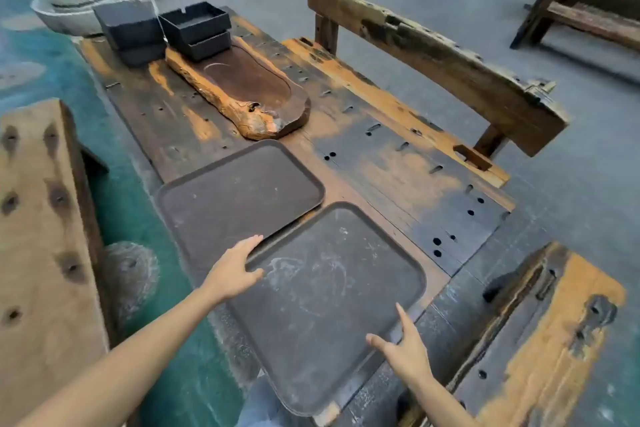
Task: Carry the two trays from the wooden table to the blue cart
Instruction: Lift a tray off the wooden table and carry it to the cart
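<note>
Two dark brown rectangular trays lie flat on the worn wooden table (398, 163). The near tray (322, 305) overlaps the corner of the far tray (235, 198). My left hand (235, 267) rests on the near tray's left rim, thumb on top and fingers reaching toward the gap between the trays. At the near tray's right edge my right hand (405, 350) has its fingers spread and just touches the rim. Neither hand has closed around the tray. No blue cart is in view.
A carved wooden tea tray (242, 94) lies beyond the trays, with stacked black square boxes (197, 28) behind it. A rough wooden bench (433, 55) flanks the table's right side, another wooden piece (540, 329) sits near right, and a pale plank (45, 218) stands left over green floor.
</note>
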Tool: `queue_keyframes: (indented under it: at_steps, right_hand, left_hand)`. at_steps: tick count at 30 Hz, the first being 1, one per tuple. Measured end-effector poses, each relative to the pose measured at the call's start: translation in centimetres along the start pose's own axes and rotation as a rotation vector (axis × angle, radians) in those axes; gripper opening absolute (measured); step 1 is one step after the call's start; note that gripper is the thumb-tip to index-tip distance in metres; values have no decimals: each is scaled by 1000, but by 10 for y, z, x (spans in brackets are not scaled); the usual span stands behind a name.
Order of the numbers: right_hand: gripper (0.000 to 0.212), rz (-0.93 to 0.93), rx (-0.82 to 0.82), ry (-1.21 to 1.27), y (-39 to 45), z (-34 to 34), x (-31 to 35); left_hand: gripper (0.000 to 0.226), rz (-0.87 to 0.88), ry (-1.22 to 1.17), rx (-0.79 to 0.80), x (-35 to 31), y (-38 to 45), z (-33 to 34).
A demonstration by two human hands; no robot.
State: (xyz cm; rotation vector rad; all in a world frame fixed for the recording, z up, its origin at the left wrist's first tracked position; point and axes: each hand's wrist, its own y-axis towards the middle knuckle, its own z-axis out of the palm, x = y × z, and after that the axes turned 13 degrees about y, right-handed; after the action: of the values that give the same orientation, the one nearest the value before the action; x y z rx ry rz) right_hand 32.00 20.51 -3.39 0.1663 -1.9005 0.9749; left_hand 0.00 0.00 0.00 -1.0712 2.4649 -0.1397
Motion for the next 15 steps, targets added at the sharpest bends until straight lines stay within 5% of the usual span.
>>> queue_keyframes:
  at_steps: [6, 15]
  right_hand:
    - [101, 265, -216, 383, 21, 33, -23]
    - [97, 339, -497, 577, 32, 58, -33]
  left_hand:
    - [79, -55, 9, 268, 23, 78, 6]
    - [83, 95, 145, 483, 29, 143, 32]
